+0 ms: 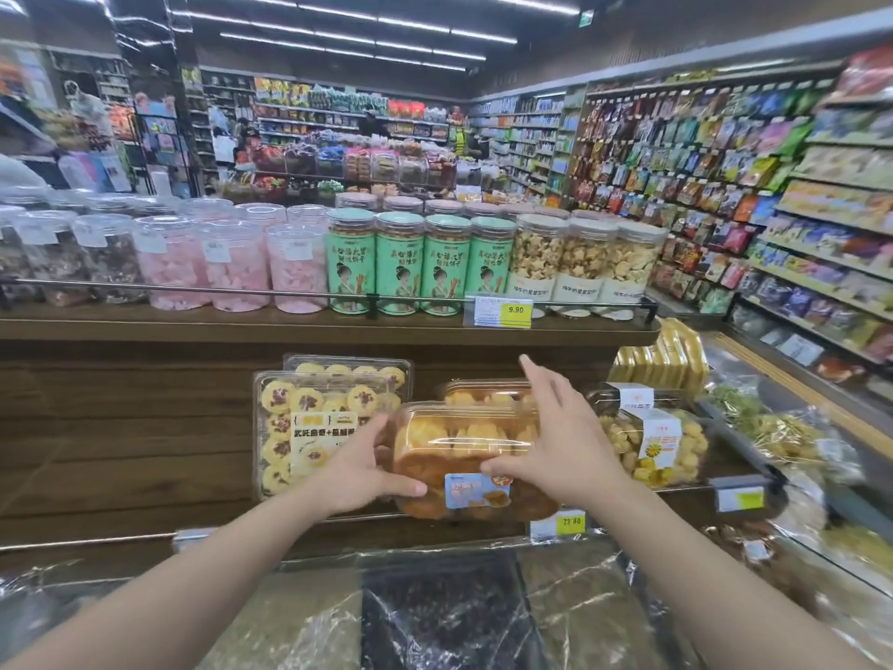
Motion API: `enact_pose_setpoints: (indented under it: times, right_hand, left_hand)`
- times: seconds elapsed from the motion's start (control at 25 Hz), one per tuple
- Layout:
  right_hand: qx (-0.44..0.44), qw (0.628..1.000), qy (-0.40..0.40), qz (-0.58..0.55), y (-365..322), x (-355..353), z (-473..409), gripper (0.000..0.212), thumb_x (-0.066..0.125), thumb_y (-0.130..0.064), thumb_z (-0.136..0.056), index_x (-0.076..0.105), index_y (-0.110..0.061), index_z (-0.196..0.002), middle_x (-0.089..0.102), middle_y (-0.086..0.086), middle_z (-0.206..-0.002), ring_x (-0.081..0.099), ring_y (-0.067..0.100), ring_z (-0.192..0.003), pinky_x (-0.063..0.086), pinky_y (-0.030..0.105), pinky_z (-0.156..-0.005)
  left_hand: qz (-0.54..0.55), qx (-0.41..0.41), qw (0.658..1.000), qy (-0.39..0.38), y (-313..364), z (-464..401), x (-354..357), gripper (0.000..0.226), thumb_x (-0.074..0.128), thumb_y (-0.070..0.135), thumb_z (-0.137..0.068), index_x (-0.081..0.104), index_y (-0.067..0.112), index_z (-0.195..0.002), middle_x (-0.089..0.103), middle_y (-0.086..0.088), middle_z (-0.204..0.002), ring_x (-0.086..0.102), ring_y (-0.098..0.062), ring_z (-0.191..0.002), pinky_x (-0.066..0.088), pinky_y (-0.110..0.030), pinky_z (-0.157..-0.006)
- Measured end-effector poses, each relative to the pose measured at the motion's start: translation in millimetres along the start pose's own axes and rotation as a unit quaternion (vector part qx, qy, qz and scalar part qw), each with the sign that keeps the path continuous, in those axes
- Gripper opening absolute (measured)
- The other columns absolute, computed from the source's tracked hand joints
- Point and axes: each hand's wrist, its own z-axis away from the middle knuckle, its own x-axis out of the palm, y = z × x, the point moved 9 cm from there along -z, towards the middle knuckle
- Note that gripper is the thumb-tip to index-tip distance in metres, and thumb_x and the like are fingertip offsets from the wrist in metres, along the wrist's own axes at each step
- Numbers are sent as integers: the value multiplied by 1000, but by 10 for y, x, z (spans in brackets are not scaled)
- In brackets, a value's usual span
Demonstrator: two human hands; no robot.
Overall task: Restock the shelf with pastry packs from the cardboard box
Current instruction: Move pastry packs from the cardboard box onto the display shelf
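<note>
A clear plastic pastry pack [464, 452] with golden-brown pastries and a blue label stands on the wooden shelf [145, 476], in front of a second like pack [488, 391]. My left hand [362, 471] grips its left end, thumb across the front lower edge. My right hand [555, 442] lies against its right side with fingers straight and raised, thumb on the front. The cardboard box is out of view.
Cookie packs [309, 423] stand to the left, a yellow biscuit pack [652, 442] to the right. Jars [396, 263] line the upper shelf behind a rail. Price tags [555, 522] hang on the shelf edge. Plastic-covered bins [435, 611] lie below my arms.
</note>
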Motion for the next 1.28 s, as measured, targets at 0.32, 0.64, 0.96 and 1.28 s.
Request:
enact_pose_setpoints:
  times: [0.32, 0.64, 0.96, 1.28]
  right_hand:
    - [203, 907, -38, -366, 1119, 679, 61, 116, 98, -30, -65, 27, -15, -155, 57, -10, -126, 56, 8, -106, 45, 18, -83]
    - [205, 890, -56, -404, 1386, 1167, -331, 134, 99, -55, -44, 26, -21, -152, 55, -3, -139, 55, 21, -130, 47, 43, -111]
    - [208, 904, -80, -366, 1402, 1260, -376, 140, 97, -59, -46, 20, -17, -156, 48, 1, -147, 49, 24, -136, 44, 43, -114]
    - [227, 926, -133, -272, 1402, 1095, -166, 130, 95, -58, -53, 26, -17, -155, 50, 3, -150, 50, 27, -138, 44, 43, -114]
  left_hand:
    - [-33, -10, 997, 68, -124, -311, 542, 74, 96, 24, -64, 48, 30, -121, 67, 12, -118, 64, -6, -113, 56, -37, -100]
    - [-57, -53, 993, 85, -407, -735, 611, 82, 90, 12, -73, 38, 29, -135, 57, 10, -128, 55, -15, -125, 55, -36, -100]
    - [-82, -119, 989, 32, -551, -805, 641, 95, 88, 10, -76, 24, 26, -144, 52, 5, -132, 49, -17, -129, 50, -32, -102]
    - [-179, -126, 976, -8, -367, -538, 638, 104, 89, 17, -73, 21, 20, -151, 50, 0, -137, 47, -17, -127, 39, -31, -109]
